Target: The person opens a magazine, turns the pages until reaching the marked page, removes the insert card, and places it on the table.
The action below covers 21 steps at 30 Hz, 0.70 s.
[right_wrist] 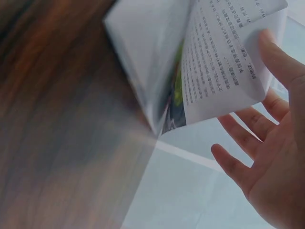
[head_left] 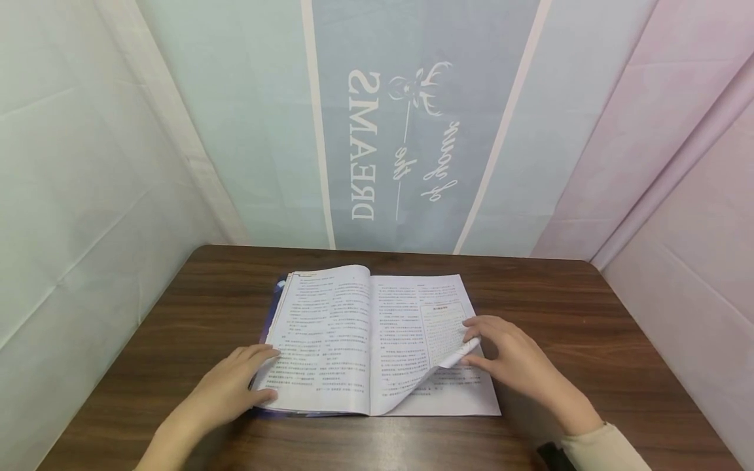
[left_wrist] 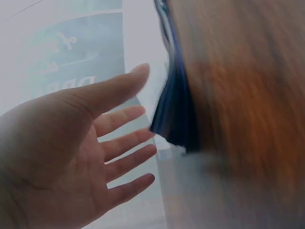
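An open magazine (head_left: 321,333) with printed text pages lies on the table, its blue cover edge showing at the left. My right hand (head_left: 521,363) pinches the curled lower right corner of a page (head_left: 406,347), which lifts off the sheet beneath. In the right wrist view, the thumb (right_wrist: 279,57) lies on the printed face of that page, with fingers behind it. My left hand (head_left: 226,386) is at the left edge of the magazine, fingers loosely extended. The left wrist view shows this hand (left_wrist: 66,143) spread beside the blue cover (left_wrist: 176,109), gripping nothing.
The brown wooden table (head_left: 194,314) extends around the magazine on all sides. Behind it hangs a pale blue-green curtain (head_left: 265,131) with mirrored white lettering. White cloth walls (head_left: 71,163) close off both sides.
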Available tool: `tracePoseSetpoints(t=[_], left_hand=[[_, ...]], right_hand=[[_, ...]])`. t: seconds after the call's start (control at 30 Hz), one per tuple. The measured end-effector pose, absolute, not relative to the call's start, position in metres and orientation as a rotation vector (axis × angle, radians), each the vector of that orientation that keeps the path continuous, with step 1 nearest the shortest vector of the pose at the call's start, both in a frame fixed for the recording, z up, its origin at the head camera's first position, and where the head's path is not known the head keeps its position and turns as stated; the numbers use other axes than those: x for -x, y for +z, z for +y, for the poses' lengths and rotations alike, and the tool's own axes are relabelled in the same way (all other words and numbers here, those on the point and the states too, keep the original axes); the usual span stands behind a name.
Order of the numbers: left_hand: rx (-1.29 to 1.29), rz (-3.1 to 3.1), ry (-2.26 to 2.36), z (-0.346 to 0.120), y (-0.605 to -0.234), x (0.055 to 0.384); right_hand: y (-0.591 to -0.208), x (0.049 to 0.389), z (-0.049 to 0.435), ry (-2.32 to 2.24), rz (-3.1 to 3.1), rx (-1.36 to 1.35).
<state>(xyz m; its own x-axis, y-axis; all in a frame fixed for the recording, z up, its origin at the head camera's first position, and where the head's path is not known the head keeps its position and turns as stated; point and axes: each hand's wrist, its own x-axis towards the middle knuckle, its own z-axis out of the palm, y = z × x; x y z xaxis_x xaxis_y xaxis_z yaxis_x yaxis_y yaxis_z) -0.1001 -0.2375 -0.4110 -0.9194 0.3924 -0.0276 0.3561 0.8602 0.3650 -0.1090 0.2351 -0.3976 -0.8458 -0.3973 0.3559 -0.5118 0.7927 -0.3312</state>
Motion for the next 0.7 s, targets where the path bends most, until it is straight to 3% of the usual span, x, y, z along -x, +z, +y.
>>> tracePoseSetpoints(t=[0.3,0.7], left_hand=[[-0.645,2.929,0.749,-0.201,-0.403,0.103],[-0.916,2.964,0.826,-0.146,-0.384,0.101]], right_hand=[[-0.384,0.116,0.206,0.695,-2.626,-0.692],[-0.368,0.119,0.168,0.719,-2.432,-0.769]])
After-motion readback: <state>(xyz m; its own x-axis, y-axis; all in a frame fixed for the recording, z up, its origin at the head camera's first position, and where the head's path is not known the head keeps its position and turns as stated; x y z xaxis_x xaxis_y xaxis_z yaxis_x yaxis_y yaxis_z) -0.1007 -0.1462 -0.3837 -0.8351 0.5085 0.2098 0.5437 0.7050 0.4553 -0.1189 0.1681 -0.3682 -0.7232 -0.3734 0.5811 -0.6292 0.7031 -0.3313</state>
